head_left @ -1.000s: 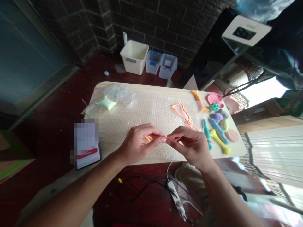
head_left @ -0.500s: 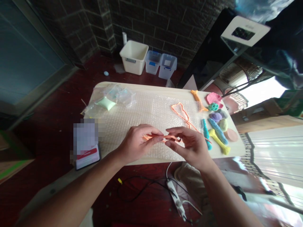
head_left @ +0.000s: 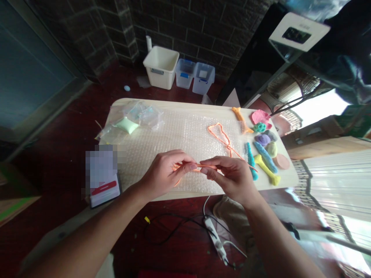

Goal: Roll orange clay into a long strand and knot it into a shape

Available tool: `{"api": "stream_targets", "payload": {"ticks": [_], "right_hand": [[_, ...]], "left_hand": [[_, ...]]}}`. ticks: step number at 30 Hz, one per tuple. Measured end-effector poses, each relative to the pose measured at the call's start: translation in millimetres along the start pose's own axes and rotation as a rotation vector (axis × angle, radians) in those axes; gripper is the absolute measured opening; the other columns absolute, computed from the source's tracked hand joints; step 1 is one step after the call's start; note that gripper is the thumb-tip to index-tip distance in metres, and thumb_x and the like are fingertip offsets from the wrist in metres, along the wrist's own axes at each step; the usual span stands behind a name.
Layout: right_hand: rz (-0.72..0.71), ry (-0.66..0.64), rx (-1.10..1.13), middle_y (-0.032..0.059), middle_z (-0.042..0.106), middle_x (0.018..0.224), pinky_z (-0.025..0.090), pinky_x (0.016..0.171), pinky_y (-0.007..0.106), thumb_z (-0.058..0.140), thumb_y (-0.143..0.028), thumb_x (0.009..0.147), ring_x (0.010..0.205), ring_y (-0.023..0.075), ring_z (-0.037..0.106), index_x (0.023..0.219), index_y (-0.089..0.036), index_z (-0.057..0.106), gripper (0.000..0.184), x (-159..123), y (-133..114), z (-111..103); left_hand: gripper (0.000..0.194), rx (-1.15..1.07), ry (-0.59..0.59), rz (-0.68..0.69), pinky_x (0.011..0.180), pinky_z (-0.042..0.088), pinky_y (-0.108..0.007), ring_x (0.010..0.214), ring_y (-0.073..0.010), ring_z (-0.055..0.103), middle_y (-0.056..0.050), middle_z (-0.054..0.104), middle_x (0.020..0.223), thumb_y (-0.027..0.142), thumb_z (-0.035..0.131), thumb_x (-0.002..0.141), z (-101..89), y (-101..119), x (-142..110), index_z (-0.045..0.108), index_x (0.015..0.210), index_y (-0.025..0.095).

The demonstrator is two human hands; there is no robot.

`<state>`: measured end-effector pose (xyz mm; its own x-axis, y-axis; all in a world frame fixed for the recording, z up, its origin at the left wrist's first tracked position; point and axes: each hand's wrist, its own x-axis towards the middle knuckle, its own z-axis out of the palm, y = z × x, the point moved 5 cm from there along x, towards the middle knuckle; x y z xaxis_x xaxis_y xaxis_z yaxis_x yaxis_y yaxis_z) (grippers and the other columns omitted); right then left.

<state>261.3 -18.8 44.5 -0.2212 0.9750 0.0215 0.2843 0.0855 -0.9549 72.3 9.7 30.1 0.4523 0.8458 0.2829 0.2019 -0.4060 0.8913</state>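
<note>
A thin orange strand of modelling clay (head_left: pixel 213 167) is stretched between my two hands, low over the front of the table. My left hand (head_left: pixel 165 172) pinches it between thumb and fingers, and a bit of orange hangs below that palm. On the other side, my right hand (head_left: pixel 233 175) grips the strand with thumb and fingertips; its far end is hidden by the fingers. Beyond the hands, a longer orange clay cord (head_left: pixel 228 146) lies in a loose loop on the bubble wrap (head_left: pixel 194 133). One tail of it runs right, across a teal clay stick (head_left: pixel 248 154).
Several clay pieces fill the table's right end, including a yellow bone shape (head_left: pixel 267 170), a blue roll (head_left: pixel 265 156) and an orange bone shape (head_left: pixel 241 119). A pale green packet (head_left: pixel 127 125) lies at left, above a phone (head_left: pixel 106 191). Bins (head_left: pixel 162 71) stand behind.
The strand between my hands looks straighter, and my right fingers have closed further over its end. An orange piece now hangs below my left hand. The view has shifted slightly.
</note>
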Motion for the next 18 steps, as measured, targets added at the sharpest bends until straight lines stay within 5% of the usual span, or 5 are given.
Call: {"api": "stream_targets", "payload": {"ticks": [4, 12, 18], "right_hand": [[-0.018, 0.057, -0.034, 0.0048, 0.080, 0.084, 0.056, 0.066, 0.027, 0.078, -0.030, 0.092, 0.074, 0.0163, 0.071, 0.096, -0.020, 0.082, 0.012, 0.4, -2.9, -3.4], [0.028, -0.003, -0.009, 0.0046, 0.081, 0.083, 0.052, 0.059, 0.027, 0.078, -0.031, 0.092, 0.068, 0.0147, 0.068, 0.104, -0.020, 0.083, 0.017, 0.5, -0.1, -0.8], [-0.030, -0.036, -0.007, 0.0061, 0.083, 0.097, 0.057, 0.069, 0.030, 0.077, -0.027, 0.092, 0.081, 0.0184, 0.074, 0.106, -0.022, 0.083, 0.016, 0.2, -3.4, 3.7]], "left_hand": [[0.018, -0.023, -0.044, -0.063, 0.079, 0.052, -0.025, 0.087, -0.0160, 0.072, -0.004, 0.078, 0.096, 0.032, 0.070, 0.097, 2.0, -4.2, 0.1, 0.076, 0.105, 0.017], [0.022, 0.000, -0.038, -0.052, 0.072, 0.049, -0.025, 0.079, -0.0142, 0.070, -0.002, 0.077, 0.085, 0.031, 0.064, 0.101, -1.3, 0.3, -1.6, 0.078, 0.091, 0.018], [0.020, -0.084, -0.041, -0.104, 0.079, 0.056, -0.023, 0.089, -0.0161, 0.075, -0.004, 0.081, 0.100, 0.032, 0.073, 0.094, 5.1, -1.0, -2.9, 0.077, 0.108, 0.018]]}}
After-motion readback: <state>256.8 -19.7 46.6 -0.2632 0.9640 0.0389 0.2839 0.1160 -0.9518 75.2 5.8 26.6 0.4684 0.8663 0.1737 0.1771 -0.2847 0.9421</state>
